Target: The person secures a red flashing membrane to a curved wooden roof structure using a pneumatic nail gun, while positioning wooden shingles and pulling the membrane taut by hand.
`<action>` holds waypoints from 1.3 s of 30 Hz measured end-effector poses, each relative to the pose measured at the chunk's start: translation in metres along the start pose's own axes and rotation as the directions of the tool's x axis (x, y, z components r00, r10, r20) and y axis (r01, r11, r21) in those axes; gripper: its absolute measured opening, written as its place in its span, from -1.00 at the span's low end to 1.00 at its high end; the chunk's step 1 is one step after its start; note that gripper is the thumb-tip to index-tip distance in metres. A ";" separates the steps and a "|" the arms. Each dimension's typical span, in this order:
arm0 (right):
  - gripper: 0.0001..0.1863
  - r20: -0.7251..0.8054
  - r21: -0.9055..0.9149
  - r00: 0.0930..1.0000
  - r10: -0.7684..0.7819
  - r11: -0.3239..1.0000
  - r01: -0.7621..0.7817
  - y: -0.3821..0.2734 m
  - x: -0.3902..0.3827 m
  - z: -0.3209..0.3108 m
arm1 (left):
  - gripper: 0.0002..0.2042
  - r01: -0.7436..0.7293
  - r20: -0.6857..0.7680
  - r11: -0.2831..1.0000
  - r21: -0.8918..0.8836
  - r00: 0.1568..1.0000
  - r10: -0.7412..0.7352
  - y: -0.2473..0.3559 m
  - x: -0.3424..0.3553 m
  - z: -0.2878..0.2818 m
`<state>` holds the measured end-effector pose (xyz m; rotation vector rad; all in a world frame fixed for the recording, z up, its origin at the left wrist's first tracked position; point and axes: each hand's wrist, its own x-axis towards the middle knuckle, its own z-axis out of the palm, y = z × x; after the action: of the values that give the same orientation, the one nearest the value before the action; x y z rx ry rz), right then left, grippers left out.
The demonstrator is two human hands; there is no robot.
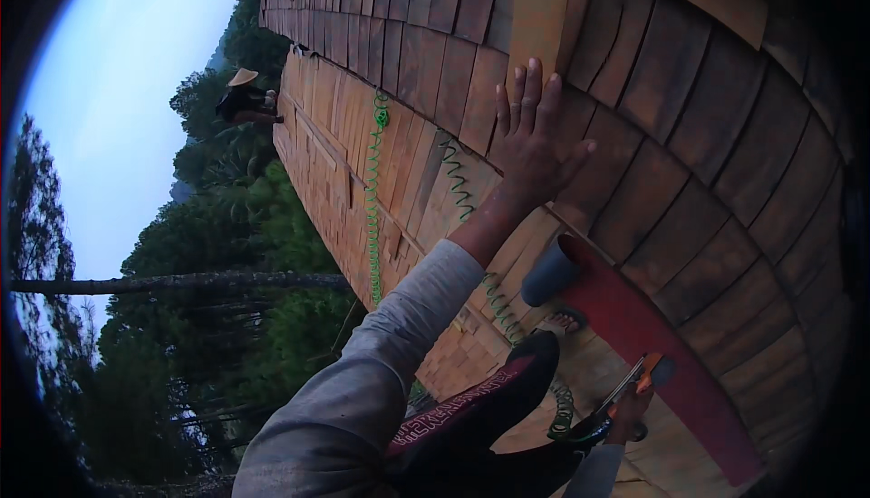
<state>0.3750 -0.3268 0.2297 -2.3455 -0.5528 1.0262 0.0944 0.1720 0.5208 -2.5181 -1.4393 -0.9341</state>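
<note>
My left hand (pixel 530 131) reaches out with its fingers spread, their tips on the lower end of a pale wooden board (pixel 541 13). Dark wooden shingles (pixel 666 54) lie in overlapping rows around it. Lower down, my right hand (pixel 627 415) is wrapped around an orange and black nail gun (pixel 649 373). Part of that grip is hidden by the tool. A green coiled air hose (pixel 562 412) runs close by the nail gun. Behind it lies a long red strip (pixel 657 353) with a dark grey cylinder (pixel 550 271) at its upper end.
More green coiled hose (pixel 372 208) stretches across the sloping roof of paler shingles (pixel 313 149). A person in a straw hat (pixel 241 95) bends at the roof's far edge. My sandalled foot (pixel 564 321) rests near the cylinder. Trees (pixel 245 235) stand beyond the edge.
</note>
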 end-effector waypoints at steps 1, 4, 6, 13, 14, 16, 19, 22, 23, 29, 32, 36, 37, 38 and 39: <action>-0.31 -0.010 -0.008 0.999 -0.048 0.999 0.048 -0.007 0.005 0.003 | -0.03 -0.020 0.018 1.000 0.022 1.000 0.019 -0.025 0.016 0.003; -0.29 0.047 -0.058 0.995 -0.091 0.994 0.094 -0.042 -0.014 0.028 | 0.02 -0.050 0.186 0.996 0.078 0.982 0.034 -0.087 0.019 0.012; -0.29 0.040 0.017 0.983 -0.182 0.983 0.181 -0.058 -0.013 0.029 | 0.02 -0.096 0.191 0.995 0.011 0.977 0.092 -0.103 0.019 0.023; -0.37 0.088 0.146 0.996 -0.036 0.989 0.023 -0.096 -0.038 0.049 | -0.07 -0.150 0.116 0.988 0.021 0.982 0.147 -0.115 0.015 0.039; -0.38 0.094 0.094 0.992 -0.082 0.993 0.073 -0.095 -0.037 0.051 | -0.08 -0.148 0.115 0.989 0.011 0.983 0.146 -0.114 0.016 0.040; -0.39 0.122 0.013 0.978 -0.171 0.985 0.170 -0.097 -0.037 0.064 | -0.09 -0.143 0.087 0.989 -0.028 0.986 0.145 -0.116 0.012 0.042; -0.40 0.079 0.015 0.961 -0.264 0.964 0.264 -0.091 -0.033 0.075 | -0.08 -0.126 -0.014 0.982 -0.141 0.992 0.125 -0.113 0.012 0.043; -0.41 0.042 0.023 0.976 -0.214 0.977 0.213 -0.075 -0.030 0.091 | -0.05 -0.092 -0.081 0.969 -0.230 0.994 0.075 -0.110 0.010 0.042; -0.39 0.010 -0.001 0.973 -0.232 0.973 0.232 -0.071 -0.036 0.100 | -0.04 -0.090 -0.070 0.967 -0.240 0.995 0.075 -0.114 0.010 0.041; -0.58 -0.149 0.073 0.988 0.038 0.997 -0.028 -0.022 -0.112 0.128 | -0.06 -0.168 -0.092 0.973 -0.160 0.984 0.154 -0.114 0.015 0.068; -0.61 -0.373 0.088 0.928 -0.012 0.995 0.048 0.008 -0.186 0.135 | -0.10 -0.182 -0.062 0.975 -0.123 0.982 0.176 -0.104 0.010 0.084; -0.57 -0.338 0.347 0.921 0.196 0.935 -0.072 -0.013 -0.294 0.195 | -0.13 -0.391 -0.002 0.905 0.171 0.918 0.397 -0.166 0.008 0.068; -0.56 -0.341 0.367 0.907 0.248 0.923 -0.115 -0.009 -0.318 0.201 | -0.14 -0.269 -0.018 0.963 -0.015 0.963 0.269 -0.151 0.004 0.075; -0.54 -0.293 0.525 0.895 0.337 0.839 -0.144 -0.016 -0.341 0.209 | -0.13 -0.235 -0.030 0.970 -0.060 0.972 0.234 -0.139 0.007 0.069; -0.53 -0.346 0.481 0.876 0.336 0.865 -0.142 -0.015 -0.363 0.215 | -0.13 -0.197 -0.041 0.974 -0.111 0.980 0.194 -0.130 0.006 0.069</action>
<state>-0.0197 -0.4509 0.3130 -2.1493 0.1465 0.6224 0.0235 0.2730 0.4412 -2.6542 -1.1333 -1.0411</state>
